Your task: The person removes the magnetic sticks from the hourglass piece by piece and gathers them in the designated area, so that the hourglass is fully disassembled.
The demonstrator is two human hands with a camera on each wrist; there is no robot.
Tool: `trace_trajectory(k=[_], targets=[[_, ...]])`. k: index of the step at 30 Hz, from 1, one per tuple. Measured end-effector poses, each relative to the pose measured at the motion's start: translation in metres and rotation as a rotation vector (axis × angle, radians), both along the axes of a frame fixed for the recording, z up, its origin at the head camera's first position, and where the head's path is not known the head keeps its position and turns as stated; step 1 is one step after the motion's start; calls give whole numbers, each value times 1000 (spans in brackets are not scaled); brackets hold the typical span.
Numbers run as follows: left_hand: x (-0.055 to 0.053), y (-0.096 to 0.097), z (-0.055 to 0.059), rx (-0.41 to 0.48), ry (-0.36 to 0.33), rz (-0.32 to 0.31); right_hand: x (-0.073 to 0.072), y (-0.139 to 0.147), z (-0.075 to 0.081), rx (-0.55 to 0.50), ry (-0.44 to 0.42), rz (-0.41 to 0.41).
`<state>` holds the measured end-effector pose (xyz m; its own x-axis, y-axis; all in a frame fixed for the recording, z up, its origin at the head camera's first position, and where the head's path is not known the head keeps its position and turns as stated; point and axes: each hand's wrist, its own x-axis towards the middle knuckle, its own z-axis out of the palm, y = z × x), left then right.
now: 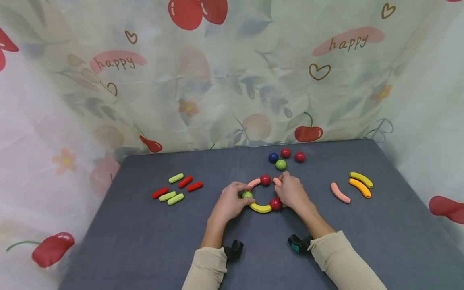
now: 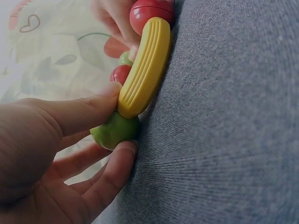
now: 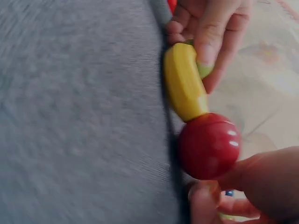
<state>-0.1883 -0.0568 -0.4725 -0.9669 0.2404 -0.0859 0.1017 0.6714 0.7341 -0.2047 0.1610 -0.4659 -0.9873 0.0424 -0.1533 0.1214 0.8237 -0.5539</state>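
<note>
A ring of curved rods and balls lies on the grey table in front of me. Its yellow curved rod (image 1: 261, 208) joins a green ball (image 2: 117, 130) to a red ball (image 3: 210, 146). A pink curved rod (image 1: 254, 183) runs up from the green ball's side to another red ball (image 1: 265, 180). My left hand (image 1: 233, 200) pinches the green ball, its thumb against the yellow rod's end. On the right side, my right hand (image 1: 293, 192) grips a second pink curved rod (image 1: 277, 181), mostly hidden by the fingers, with the lower red ball beside the thumb.
Behind the ring sit a blue ball (image 1: 273, 157), a loose green ball (image 1: 280, 164) and two red balls (image 1: 285, 152). Several short straight rods, red (image 1: 185, 182) and light green (image 1: 176, 178), lie at left. Pink (image 1: 340, 193), orange (image 1: 360, 188) and yellow (image 1: 361, 179) curved rods lie at right.
</note>
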Motion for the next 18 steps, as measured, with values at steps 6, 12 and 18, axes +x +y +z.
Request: trace_trajectory(k=[6, 12, 18], targets=[[-2, 0, 0, 10, 0, -14, 1, 50, 18, 37, 20, -9], [-2, -1, -1, 29, -8, -27, 7, 122, 29, 109, 113, -57], [-1, -2, -3, 43, -30, -32, 16, 163, 24, 145, 136, -117]])
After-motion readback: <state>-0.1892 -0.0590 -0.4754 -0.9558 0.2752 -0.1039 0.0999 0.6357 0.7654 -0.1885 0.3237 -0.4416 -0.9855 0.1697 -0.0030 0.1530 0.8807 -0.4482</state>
